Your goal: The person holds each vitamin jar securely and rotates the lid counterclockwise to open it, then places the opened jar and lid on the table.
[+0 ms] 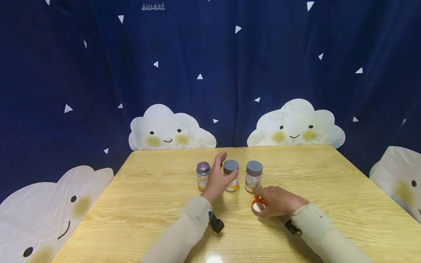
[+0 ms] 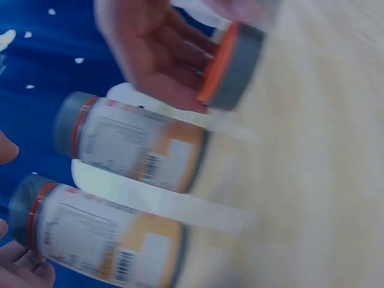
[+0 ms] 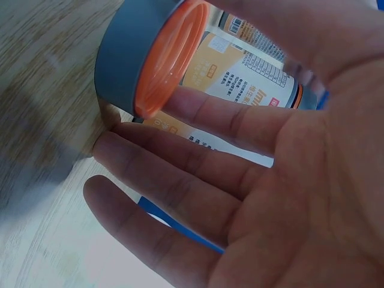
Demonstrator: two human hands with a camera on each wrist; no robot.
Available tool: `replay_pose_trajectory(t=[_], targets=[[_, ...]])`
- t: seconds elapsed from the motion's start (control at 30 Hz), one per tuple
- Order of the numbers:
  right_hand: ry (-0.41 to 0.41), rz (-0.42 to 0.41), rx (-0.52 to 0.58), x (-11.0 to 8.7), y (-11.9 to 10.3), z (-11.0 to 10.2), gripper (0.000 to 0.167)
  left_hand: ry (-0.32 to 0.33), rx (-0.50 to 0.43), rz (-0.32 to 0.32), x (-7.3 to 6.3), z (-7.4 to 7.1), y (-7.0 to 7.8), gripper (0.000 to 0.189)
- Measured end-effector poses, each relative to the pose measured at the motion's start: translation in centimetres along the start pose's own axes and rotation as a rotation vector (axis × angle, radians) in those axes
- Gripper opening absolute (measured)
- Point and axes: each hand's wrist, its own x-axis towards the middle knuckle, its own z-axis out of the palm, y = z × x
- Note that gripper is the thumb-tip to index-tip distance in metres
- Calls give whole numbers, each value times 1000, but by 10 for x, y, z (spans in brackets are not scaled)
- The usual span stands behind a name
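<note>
My right hand (image 1: 279,200) pinches a grey jar lid (image 3: 129,54), its orange inside showing, just above the table. A white and yellow jar (image 1: 253,180) with a grey lid stands beyond that hand. Spread around the top of the middle jar (image 1: 232,186), also lidded in grey, is my left hand (image 1: 217,182); in the left wrist view its thumb (image 2: 6,149) is apart from the lid. To the left is a jar (image 1: 202,179) without a lid, its purplish speckled top exposed, partly behind the left hand.
The three jars stand upright in a row on a light wooden table (image 1: 148,193). Behind the table hangs a dark blue curtain (image 1: 184,51) with white triangles and smiling clouds. A black wrist device (image 1: 216,222) sits on the left cuff, another (image 1: 292,227) on the right.
</note>
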Motion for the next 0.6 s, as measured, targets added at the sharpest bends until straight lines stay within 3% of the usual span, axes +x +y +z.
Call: replay_pose_trajectory(t=[0.17,0.6], targets=[[-2,0,-6,1,-1,1,45,0,7,-50,-6,6,-14,77],[-26,61,4,1,-4,0,48,-39,-155,-229,-15,11,-29,74]])
